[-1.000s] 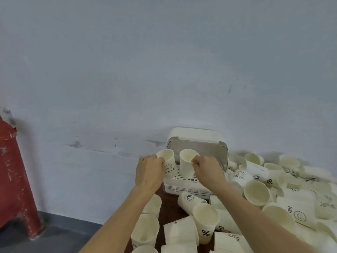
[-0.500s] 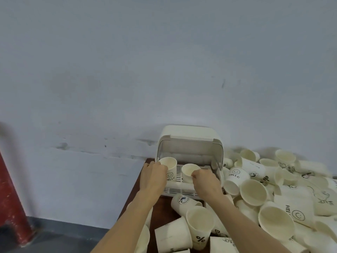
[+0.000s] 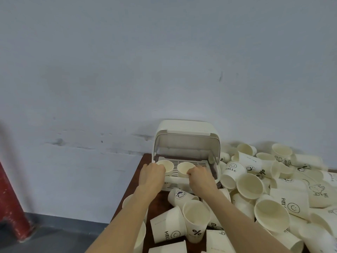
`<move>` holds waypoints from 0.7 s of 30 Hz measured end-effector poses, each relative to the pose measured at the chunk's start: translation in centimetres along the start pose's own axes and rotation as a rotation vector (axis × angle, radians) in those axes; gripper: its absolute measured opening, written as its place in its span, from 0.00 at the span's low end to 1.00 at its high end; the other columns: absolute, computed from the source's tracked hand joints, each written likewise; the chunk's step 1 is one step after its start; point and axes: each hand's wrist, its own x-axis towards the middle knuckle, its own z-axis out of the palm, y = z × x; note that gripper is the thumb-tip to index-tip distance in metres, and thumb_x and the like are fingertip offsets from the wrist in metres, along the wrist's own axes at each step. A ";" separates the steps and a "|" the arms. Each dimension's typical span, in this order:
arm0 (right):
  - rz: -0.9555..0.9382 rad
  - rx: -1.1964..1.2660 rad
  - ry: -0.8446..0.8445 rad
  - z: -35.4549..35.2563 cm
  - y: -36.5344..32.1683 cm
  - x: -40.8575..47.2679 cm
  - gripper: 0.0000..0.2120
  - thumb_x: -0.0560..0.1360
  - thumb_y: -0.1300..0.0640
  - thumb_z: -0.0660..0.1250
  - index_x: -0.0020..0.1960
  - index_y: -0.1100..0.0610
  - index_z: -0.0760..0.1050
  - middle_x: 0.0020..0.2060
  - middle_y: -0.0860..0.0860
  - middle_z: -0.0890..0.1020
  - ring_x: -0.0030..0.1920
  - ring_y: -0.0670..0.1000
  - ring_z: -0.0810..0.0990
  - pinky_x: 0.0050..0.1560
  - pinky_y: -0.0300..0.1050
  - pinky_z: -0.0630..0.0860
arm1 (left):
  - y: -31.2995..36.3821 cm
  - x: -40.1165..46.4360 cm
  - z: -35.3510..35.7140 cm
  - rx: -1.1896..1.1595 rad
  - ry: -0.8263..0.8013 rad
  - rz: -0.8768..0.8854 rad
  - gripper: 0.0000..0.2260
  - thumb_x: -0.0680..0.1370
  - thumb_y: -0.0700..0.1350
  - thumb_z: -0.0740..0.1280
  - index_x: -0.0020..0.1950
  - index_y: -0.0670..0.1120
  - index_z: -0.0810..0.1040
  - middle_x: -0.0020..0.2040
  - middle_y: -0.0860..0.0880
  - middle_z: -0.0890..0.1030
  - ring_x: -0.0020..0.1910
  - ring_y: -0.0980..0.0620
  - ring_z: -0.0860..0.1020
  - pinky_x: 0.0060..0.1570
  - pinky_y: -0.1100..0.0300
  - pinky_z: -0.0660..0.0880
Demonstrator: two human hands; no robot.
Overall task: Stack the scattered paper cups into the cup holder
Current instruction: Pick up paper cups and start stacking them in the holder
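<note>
Two paper cups going into the cup holder, both upright, mouths up. Left cup sits at the front-left of the slatted tray, right cup just beside it toward the middle; rims near each other, can't tell if touching. Both look plain cream inside; any print on them is hidden by the hands.

Left hand has its fingers curled around the left cup's near wall. Right hand likewise has its fingers closed on the right cup. Both grips low on the cup bodies, likely so the bases seat flat on the tray before letting go.

Holder is a cream plastic box with its hinged lid flipped up, standing at the back of the dark wood desk against the grey wall. Tray otherwise looks bare.

Judgement: early in the task. Big pile of loose cups remains to the right and front, many on their sides, some printed "HELLO" or "%". Red post at far left, not involved.
</note>
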 end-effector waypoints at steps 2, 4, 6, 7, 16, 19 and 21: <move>-0.004 -0.020 -0.009 0.0 -0.1 -0.1 0.12 0.74 0.64 0.59 0.52 0.58 0.79 0.52 0.56 0.79 0.55 0.58 0.75 0.46 0.46 0.69 | 0.1 -0.1 -0.1 0.001 -0.003 0.001 0.11 0.79 0.40 0.60 0.57 0.48 0.79 0.53 0.45 0.81 0.52 0.46 0.77 0.51 0.56 0.70; -0.003 -0.027 -0.023 -0.1 -0.1 -0.2 0.11 0.74 0.63 0.60 0.53 0.58 0.77 0.52 0.57 0.78 0.56 0.59 0.74 0.47 0.46 0.68 | 0.0 -0.2 -0.1 -0.014 -0.009 -0.001 0.11 0.79 0.40 0.59 0.56 0.47 0.79 0.52 0.45 0.82 0.51 0.46 0.78 0.50 0.55 0.70; -0.006 -0.027 -0.032 -0.1 0.0 -0.3 0.11 0.73 0.63 0.61 0.54 0.58 0.77 0.52 0.57 0.79 0.57 0.59 0.74 0.49 0.47 0.69 | 0.0 -0.3 0.0 -0.028 -0.013 -0.009 0.10 0.79 0.41 0.59 0.54 0.47 0.79 0.51 0.44 0.82 0.50 0.46 0.78 0.50 0.55 0.69; -0.005 -0.023 -0.034 -0.1 0.0 -0.3 0.12 0.73 0.62 0.62 0.56 0.58 0.76 0.53 0.57 0.79 0.57 0.59 0.74 0.50 0.47 0.70 | -0.1 -0.4 -0.1 -0.029 -0.013 -0.011 0.10 0.79 0.41 0.58 0.54 0.46 0.79 0.51 0.44 0.82 0.49 0.46 0.78 0.50 0.55 0.69; 0.004 0.017 0.021 -0.3 -0.1 -0.8 0.16 0.74 0.63 0.62 0.59 0.57 0.79 0.55 0.54 0.79 0.57 0.56 0.75 0.54 0.46 0.71 | -0.2 -0.8 0.3 -0.052 -0.044 -0.024 0.08 0.80 0.45 0.61 0.56 0.47 0.77 0.52 0.45 0.82 0.50 0.46 0.78 0.53 0.54 0.70; 0.011 0.018 0.028 -0.2 0.0 -0.8 0.16 0.75 0.64 0.60 0.60 0.56 0.79 0.56 0.54 0.79 0.58 0.55 0.74 0.57 0.46 0.71 | -0.1 -0.9 0.3 -0.050 -0.045 -0.012 0.08 0.80 0.45 0.62 0.57 0.47 0.76 0.53 0.45 0.81 0.52 0.46 0.78 0.55 0.53 0.70; 0.007 0.010 0.011 -0.2 0.0 -0.8 0.17 0.75 0.64 0.61 0.61 0.56 0.78 0.56 0.54 0.79 0.58 0.55 0.74 0.57 0.46 0.71 | -0.1 -0.9 0.2 -0.046 -0.050 -0.005 0.08 0.80 0.45 0.62 0.58 0.47 0.76 0.54 0.44 0.81 0.52 0.46 0.78 0.55 0.53 0.69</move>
